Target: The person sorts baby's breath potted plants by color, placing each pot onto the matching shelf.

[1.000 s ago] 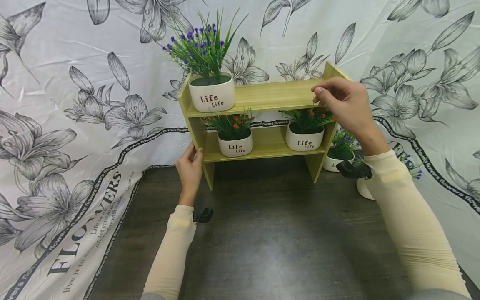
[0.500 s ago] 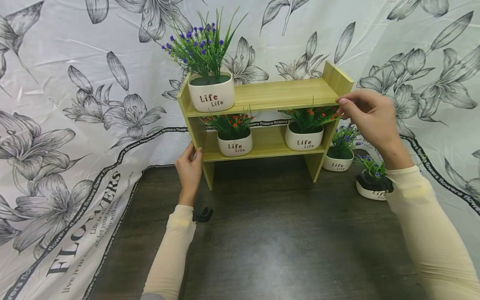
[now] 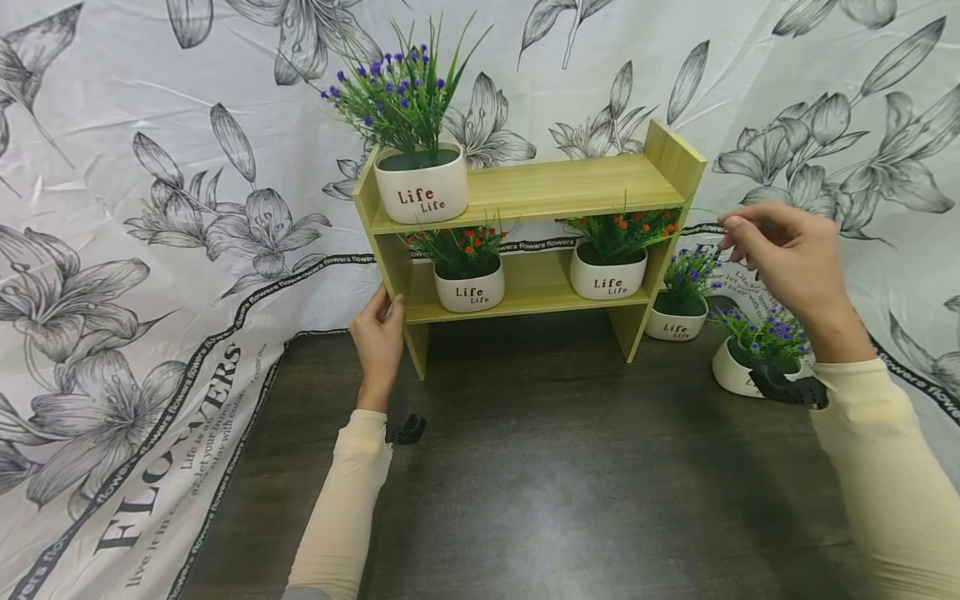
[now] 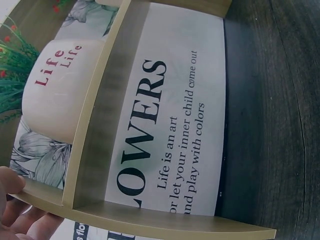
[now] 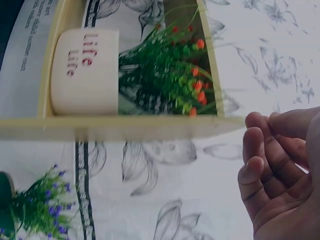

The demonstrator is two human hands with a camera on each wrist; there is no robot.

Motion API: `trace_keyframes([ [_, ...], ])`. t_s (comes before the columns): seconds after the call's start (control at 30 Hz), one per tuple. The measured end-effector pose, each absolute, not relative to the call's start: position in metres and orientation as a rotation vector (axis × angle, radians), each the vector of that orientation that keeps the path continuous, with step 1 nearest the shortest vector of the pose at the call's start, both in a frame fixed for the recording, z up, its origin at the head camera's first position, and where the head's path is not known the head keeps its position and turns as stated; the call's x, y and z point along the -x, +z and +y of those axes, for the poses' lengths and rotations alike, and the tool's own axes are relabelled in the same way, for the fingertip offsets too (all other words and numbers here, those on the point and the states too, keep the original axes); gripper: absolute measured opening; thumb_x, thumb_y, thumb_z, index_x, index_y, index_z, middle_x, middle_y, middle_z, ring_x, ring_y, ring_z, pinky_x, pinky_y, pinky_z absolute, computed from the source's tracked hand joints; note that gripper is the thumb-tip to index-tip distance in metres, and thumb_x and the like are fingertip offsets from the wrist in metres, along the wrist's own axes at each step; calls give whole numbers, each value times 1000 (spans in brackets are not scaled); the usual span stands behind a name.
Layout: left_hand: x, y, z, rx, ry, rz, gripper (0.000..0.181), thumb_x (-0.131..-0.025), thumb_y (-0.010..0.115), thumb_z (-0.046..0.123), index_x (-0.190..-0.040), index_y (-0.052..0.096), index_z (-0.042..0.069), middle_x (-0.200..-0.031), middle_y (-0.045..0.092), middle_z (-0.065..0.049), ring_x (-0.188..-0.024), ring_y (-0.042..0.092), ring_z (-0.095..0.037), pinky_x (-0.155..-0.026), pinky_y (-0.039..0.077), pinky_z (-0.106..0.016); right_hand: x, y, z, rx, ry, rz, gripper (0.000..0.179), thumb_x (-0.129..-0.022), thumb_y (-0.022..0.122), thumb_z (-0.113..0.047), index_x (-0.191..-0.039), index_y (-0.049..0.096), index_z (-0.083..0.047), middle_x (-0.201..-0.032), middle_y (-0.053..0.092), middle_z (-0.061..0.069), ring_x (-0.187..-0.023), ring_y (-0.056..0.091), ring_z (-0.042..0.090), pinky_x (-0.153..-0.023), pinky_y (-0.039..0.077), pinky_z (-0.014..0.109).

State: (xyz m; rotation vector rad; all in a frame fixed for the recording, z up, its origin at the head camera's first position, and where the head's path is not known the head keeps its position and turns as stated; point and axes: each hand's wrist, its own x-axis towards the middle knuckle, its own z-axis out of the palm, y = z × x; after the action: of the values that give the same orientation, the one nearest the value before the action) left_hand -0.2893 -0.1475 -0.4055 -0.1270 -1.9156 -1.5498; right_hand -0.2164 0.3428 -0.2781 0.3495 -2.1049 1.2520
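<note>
With our left hand [image 3: 381,337], left of the frame's centre, we grip the side of the shelf [image 3: 555,185] and should brace it without tilting. Our right hand [image 3: 791,258], at centre right, seems to pinch a thin blade [image 3: 703,210] of the red-flowered plant [image 3: 617,228], just right of centre; we should ease it gently, lest the pot [image 3: 609,282] slide.

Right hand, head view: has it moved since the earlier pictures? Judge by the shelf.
Yes. The right hand has moved rightward and lower in the head view: it overlapped the right end of the shelf and now sits beyond it.
</note>
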Motion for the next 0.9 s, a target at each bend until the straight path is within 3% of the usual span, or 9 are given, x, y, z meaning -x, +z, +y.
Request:
trace_keyframes([
  [0.5, 277, -393, -142, 134, -1562, -1904, 39, -102, 64, -6, -142, 64, -4, -139, 65, -30, -126, 68, -41, -98, 57, -38, 193, -304, 391, -173, 1216, -2092, 19, -103, 69, -4, -111, 76, 11, -75, 72, -23, -58, 64, -4, -51, 47, 9],
  [0.8, 277, -393, -142, 134, -1545, -1906, 39, -102, 65, -6, -141, 65, -3, -137, 66, -30, -126, 69, -42, -98, 57, -43, 177, -324, 415, -35, 1180, -2146, 17, -105, 67, -11, -115, 78, -2, -76, 69, -28, -60, 62, -7, -54, 46, 7],
  [0.9, 276, -392, -142, 136, -1550, -1903, 39, -102, 65, -6, -141, 65, -4, -137, 65, -30, -126, 68, -43, -98, 57, -43, 172, -331, 422, 17, 1169, -2157, 13, -106, 67, -13, -113, 78, -13, -76, 68, -30, -59, 61, -9, -54, 46, 6],
])
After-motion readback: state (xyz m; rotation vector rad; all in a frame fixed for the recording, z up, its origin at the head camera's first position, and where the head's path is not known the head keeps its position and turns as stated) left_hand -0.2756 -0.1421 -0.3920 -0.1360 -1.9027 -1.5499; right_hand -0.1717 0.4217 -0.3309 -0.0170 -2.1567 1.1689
